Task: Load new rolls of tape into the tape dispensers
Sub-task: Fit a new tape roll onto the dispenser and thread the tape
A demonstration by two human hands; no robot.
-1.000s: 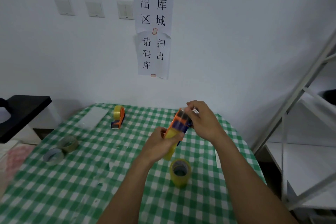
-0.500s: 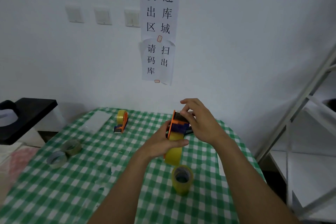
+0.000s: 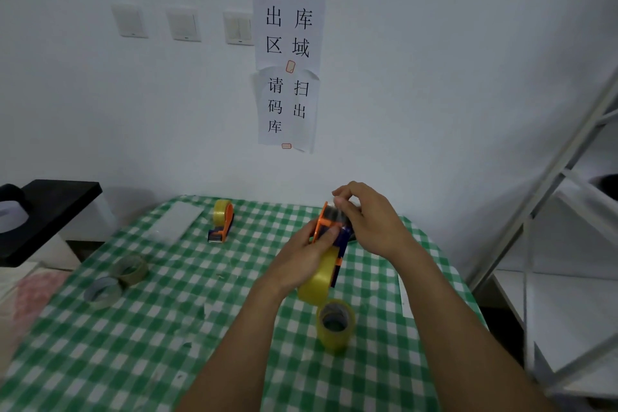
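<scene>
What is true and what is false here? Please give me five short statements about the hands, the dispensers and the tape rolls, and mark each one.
1. The left hand grips the held dispenser with its mounted roll. True.
2. The right hand lies flat on the tablecloth. False: it is raised, its fingers pinching at the held dispenser's top end.
3. A second dispenser with a roll in it lies near the tablecloth's far edge. True.
4. The right hand holds the loose yellow roll. False: that roll stands untouched on the tablecloth, near the forearms.
5. A brownish roll and a grey roll lie at the tablecloth's left side. True.
</scene>
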